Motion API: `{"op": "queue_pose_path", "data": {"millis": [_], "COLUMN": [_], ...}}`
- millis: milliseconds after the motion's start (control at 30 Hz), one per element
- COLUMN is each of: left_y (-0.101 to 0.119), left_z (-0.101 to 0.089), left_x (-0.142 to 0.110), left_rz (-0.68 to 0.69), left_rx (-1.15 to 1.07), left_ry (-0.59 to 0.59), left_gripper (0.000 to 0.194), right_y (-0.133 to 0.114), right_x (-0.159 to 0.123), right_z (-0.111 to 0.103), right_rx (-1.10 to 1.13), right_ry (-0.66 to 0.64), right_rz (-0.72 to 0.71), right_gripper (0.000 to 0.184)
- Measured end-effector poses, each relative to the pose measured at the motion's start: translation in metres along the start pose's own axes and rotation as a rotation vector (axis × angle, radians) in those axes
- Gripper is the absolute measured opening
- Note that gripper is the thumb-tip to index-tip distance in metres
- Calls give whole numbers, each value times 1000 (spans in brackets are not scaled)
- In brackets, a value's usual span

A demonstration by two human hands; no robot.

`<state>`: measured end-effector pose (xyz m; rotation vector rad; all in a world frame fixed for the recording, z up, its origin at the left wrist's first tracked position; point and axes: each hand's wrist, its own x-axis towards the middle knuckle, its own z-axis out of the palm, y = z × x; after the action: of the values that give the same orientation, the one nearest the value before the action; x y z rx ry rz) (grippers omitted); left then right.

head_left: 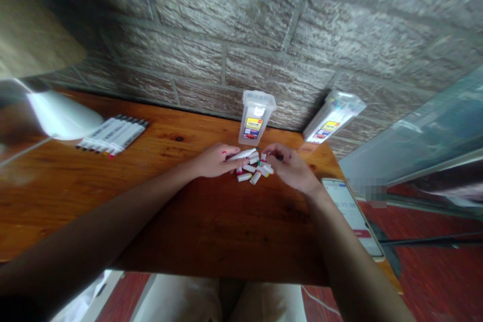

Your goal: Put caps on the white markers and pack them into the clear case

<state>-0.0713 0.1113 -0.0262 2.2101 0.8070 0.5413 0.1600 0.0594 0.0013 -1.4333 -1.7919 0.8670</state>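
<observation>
My left hand (217, 160) is closed around a white marker (243, 154), which points to the right over a small heap of white marker caps (249, 168) with coloured ends. At the right side of that heap, my right hand (285, 163) has its thumb and fingers curled round a white cap (263, 157) with a red end. Just behind the heap stands an upright clear plastic marker box (257, 118) with a yellow and blue label; it looks empty.
A second marker box (334, 116), with markers inside, leans near the wall at right. Several markers (113, 135) lie in a row by the lamp base (62, 113) at left. A phone (352, 216) rests along the table's right edge. A stone-look wall (188, 55) borders the back.
</observation>
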Motion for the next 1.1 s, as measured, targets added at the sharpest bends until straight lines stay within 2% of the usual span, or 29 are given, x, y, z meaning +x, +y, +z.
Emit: {"op": "queue_pose_path", "data": {"millis": [100, 200, 400, 567, 667, 800, 933, 1000, 1100], "left_y": [1, 1, 1, 1, 1, 0, 1, 1, 1], "left_z": [0, 0, 0, 0, 0, 0, 0, 0, 0], "left_x": [0, 0, 0, -1, -1, 0, -1, -1, -1], "left_rz": [2, -3, 4, 1, 0, -2, 1, 2, 5], "left_rx": [1, 0, -14, -18, -25, 0, -24, -23, 7], "left_ry": [13, 25, 1, 1, -12, 13, -6, -8, 12], "left_gripper": [47, 47, 48, 47, 48, 48, 48, 47, 47], "right_y": [7, 8, 4, -1, -2, 2, 5, 5, 2], "right_x": [5, 7, 8, 7, 8, 10, 9, 9, 8], "right_z": [-1, 1, 5, 9, 10, 7, 1, 0, 0], "right_rx": [189, 408, 687, 628, 561, 659, 732, 710, 688], "right_ry": [97, 140, 194, 222, 246, 261, 211, 181, 207], "right_rz": [110, 152, 139, 177, 214, 233, 221, 222, 197], "right_gripper": [23, 26, 36, 44, 42, 37, 26, 29, 37]}}
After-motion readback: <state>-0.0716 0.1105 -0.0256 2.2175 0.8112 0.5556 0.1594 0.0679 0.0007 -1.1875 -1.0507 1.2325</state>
